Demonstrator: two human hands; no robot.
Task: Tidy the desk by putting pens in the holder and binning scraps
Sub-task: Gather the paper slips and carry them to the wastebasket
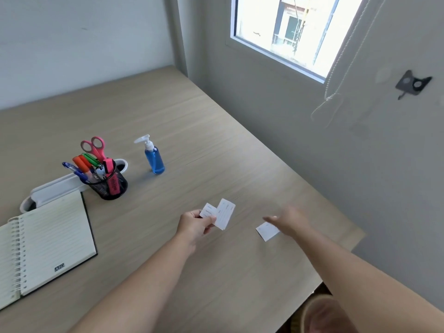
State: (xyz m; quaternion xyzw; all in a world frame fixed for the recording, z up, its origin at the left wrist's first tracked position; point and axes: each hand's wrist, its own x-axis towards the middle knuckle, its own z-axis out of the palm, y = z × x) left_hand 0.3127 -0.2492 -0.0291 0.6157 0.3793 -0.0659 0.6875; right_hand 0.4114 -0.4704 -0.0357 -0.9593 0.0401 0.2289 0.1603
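My left hand (195, 225) pinches two small white paper scraps (222, 213) just above the wooden desk (192, 140). A third white scrap (267, 231) lies flat on the desk to the right. My right hand (289, 221) hovers over that scrap's right side, blurred, with fingers spread and nothing in it. A black mesh pen holder (109, 185) stands at the left with several coloured pens, highlighters and pink-handled scissors (95, 147) in it. A bin (323, 314) shows below the desk's near right edge.
An open spiral notebook (48, 243) lies at the near left, with a white tray (55, 188) behind it. A blue pump bottle (153, 157) stands to the right of the holder. The grey wall and window run along the desk's right side.
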